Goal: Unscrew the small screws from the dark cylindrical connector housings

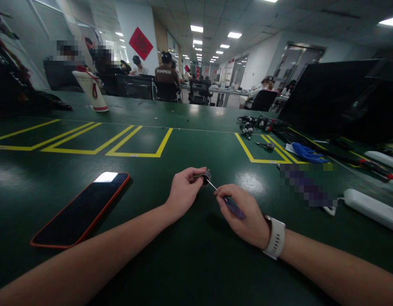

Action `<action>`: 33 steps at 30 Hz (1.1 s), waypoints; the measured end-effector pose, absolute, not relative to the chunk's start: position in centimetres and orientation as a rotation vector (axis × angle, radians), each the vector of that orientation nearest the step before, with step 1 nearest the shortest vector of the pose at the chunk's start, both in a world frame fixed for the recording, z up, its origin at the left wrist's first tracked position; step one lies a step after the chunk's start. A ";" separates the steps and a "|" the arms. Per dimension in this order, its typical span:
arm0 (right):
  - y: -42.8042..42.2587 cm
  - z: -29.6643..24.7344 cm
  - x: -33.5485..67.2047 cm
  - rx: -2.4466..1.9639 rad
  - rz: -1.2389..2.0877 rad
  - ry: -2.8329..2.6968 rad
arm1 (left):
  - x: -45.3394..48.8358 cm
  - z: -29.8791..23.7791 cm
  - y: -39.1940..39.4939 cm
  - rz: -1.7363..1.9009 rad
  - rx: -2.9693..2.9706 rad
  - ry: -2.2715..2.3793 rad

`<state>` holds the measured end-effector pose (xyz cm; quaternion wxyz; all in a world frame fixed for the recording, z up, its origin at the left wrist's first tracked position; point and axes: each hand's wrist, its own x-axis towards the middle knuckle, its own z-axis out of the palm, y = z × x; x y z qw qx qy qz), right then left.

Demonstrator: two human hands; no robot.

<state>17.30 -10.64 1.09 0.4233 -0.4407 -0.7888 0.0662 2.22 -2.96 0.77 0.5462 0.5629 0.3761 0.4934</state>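
Presently, the left hand (185, 192) is pinching a small round part (208, 174) while the right hand (244, 214) is gripping a screwdriver (233, 208) against it, the work apparently being unfinished.

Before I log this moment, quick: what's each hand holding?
Left hand: closed on a small, round, grey metallic part.
Right hand: closed on a purple-handled, metal-shafted screwdriver.

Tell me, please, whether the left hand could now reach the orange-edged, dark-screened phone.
Probably yes: nothing rests on the phone, though the left hand holds a small, round, grey metallic part.
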 end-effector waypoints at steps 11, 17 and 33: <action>-10.7 1.0 17.4 -1.120 0.117 -2.009 | 2.1 0.8 -2.9 1.157 1.339 0.908; -10.8 1.2 17.4 -1.114 0.129 -2.015 | 2.1 1.1 -2.9 1.148 1.374 0.938; -10.9 1.5 17.6 -1.026 0.101 -2.045 | 2.1 1.1 -2.9 1.160 1.372 0.942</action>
